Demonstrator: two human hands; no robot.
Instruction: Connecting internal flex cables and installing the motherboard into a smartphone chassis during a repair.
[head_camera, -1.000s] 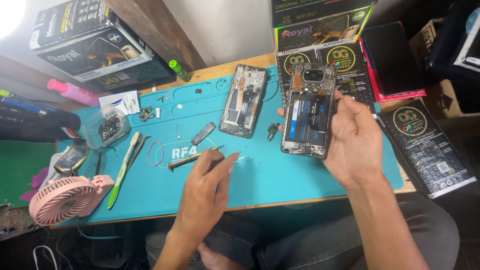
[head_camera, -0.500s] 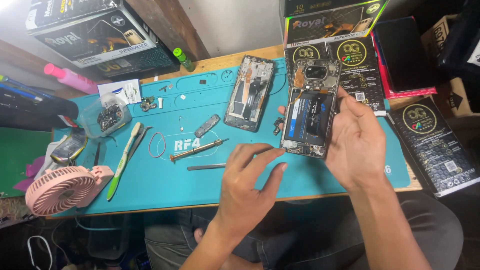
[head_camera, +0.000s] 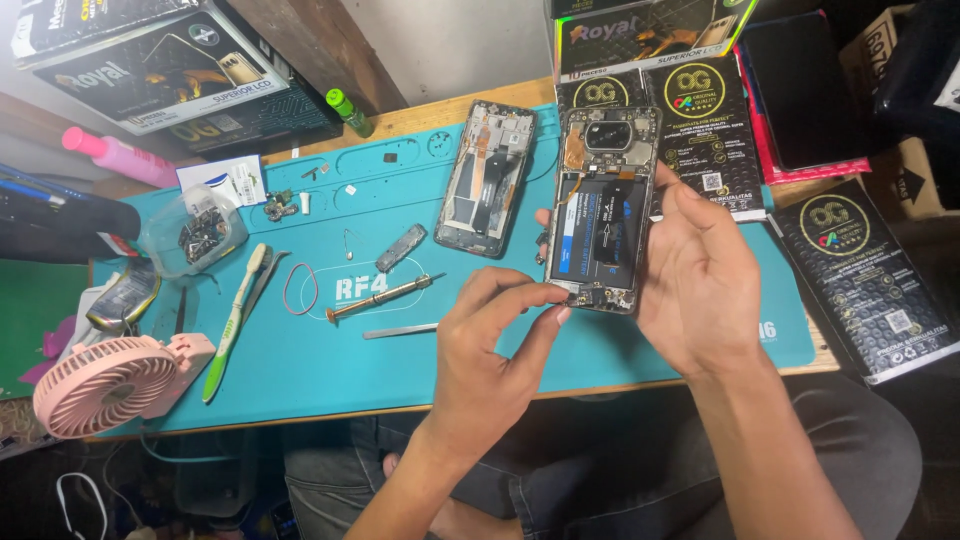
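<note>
Gripping an opened phone (head_camera: 603, 210) in the right hand (head_camera: 700, 275), left hand (head_camera: 490, 345) pinching its bottom edge, above the teal mat (head_camera: 300, 360), screwdriver (head_camera: 380, 297) mid-mat.

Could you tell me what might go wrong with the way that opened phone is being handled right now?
The right hand holds the opened phone tilted above the mat, so it could slip. The left hand pinches at its exposed lower edge and might strain small parts. The screwdriver and tweezers lie loose below.
</note>
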